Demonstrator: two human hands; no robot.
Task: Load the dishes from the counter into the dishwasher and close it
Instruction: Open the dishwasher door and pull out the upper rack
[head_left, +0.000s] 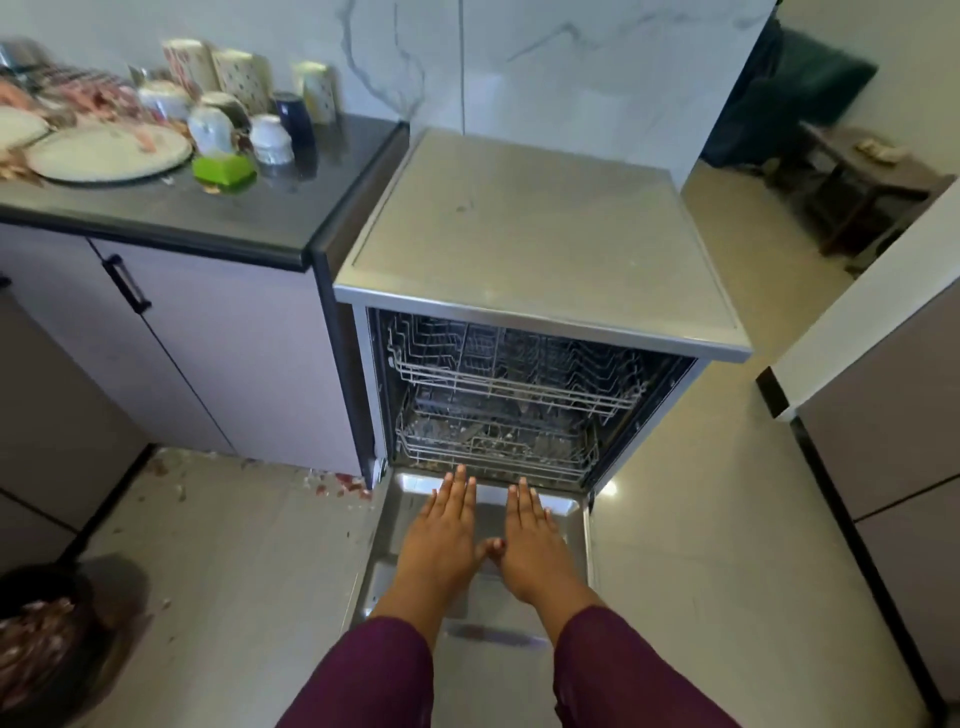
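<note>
"Checking grip state first: does either hand hold anything?" asks the inspector.

"Negative. The left hand (441, 535) and the right hand (532, 540) are both flat, palms down, fingers straight and close together. Neither one holds anything. The thumbs point inward and meet, or nearly meet, between the two hands."

"Position of the hands?"

"Side by side over the inner face of the dishwasher door (493, 686), which is folded down flat. The fingertips point at the lower rack (493, 441) and stop just short of it. I cannot tell whether the palms touch the door. Both forearms reach forward and down, each in a dark red sleeve (374, 670) that ends above the wrist."

"Condition of the dishwasher (540, 234)?"

"Open. The upper rack (509, 374) and the lower rack both sit inside the tub. What lies in the lower rack is too blurred to identify."

"Location of the dishes?"

"On the dark counter (249, 208), to the left of the dishwasher and well apart from the hands. A large pale plate (109, 153) lies flat near the front. Beside it are upturned white cups (270, 137), a dark blue cup (293, 117) and a green object (226, 169). Tall patterned containers (241, 78) stand against the wall."

"Anything else?"

"Scraps (337, 486) lie on the floor at the foot of the cabinet. A dark pot (41, 639) stands at the lower left."
</note>
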